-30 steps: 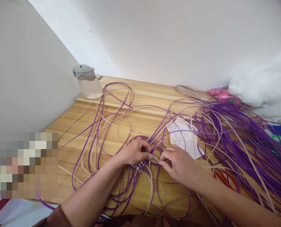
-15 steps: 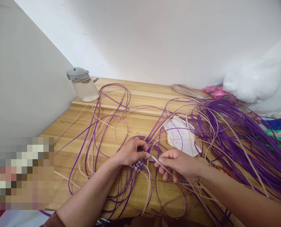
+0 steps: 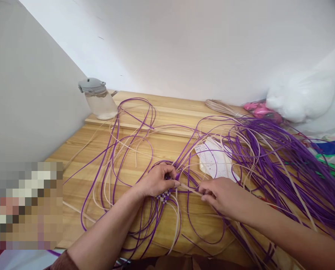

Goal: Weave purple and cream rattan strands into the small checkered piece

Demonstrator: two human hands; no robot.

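Observation:
A small checkered weave (image 3: 163,196) of purple and beige strands lies at the middle of the table, partly covered by my left hand (image 3: 159,180). The thumb and fingers of that hand pinch the weave at its right edge. From there, pale beige strips (image 3: 190,189) run taut to my right hand (image 3: 216,193), whose fingers are closed round them. Purple strands (image 3: 156,225) and beige ones fan out from the weave in loops on both sides. The strip ends inside my right hand are hidden.
A large bundle of purple strands (image 3: 285,165) spreads over the right side. White paper (image 3: 215,159) lies behind my right hand. A grey-lidded jar (image 3: 100,99) stands at the back left. Coiled beige strips (image 3: 222,107), a pink package (image 3: 261,110) and a white bag (image 3: 301,93) sit at the back.
My right hand has moved a little to the right and turned palm-down, its fingers closing more tightly round the strips. My left hand has stayed in place on the weave.

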